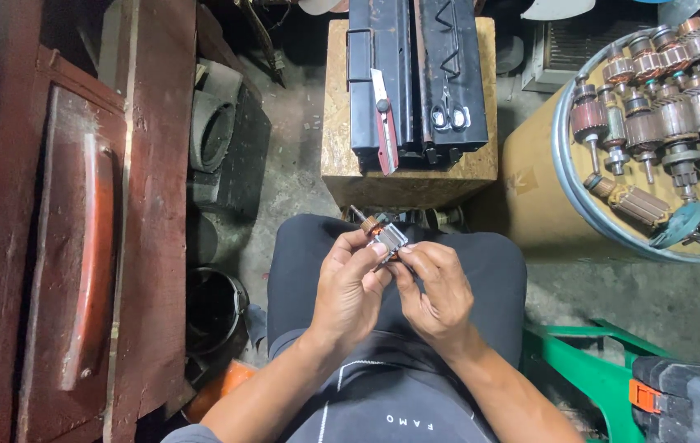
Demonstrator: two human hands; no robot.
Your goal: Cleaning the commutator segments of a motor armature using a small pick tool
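Seated low in a cramped workshop, knees in dark trousers over a stained grey concrete floor (300,156). Held above the lap, a small motor armature (384,238) with copper windings and a steel shaft, just short of the wooden block (407,176) ahead. Left hand (350,291) closed around the armature from below and the side, grip firm on its body; right hand (440,291) pinching it from the other side, fingertips meeting at the core. On top of the wooden block, serving as a small desk: black metal channels (415,74), a red-and-white utility knife (384,123) and a pair of scissors (448,115). To the right of the block, a tan drum with a pale blue rim (567,176), its lid crowded with more armatures (670,107) and a teal-handled tool (678,226). To the left of the block, dark rubber rings (214,131), and farther left, worn red-brown wooden panels (79,246). Nearer the person than the block and to its left, a black bucket (214,308). Near the right knee, a green frame (588,369) and a black-and-orange power tool (686,402).
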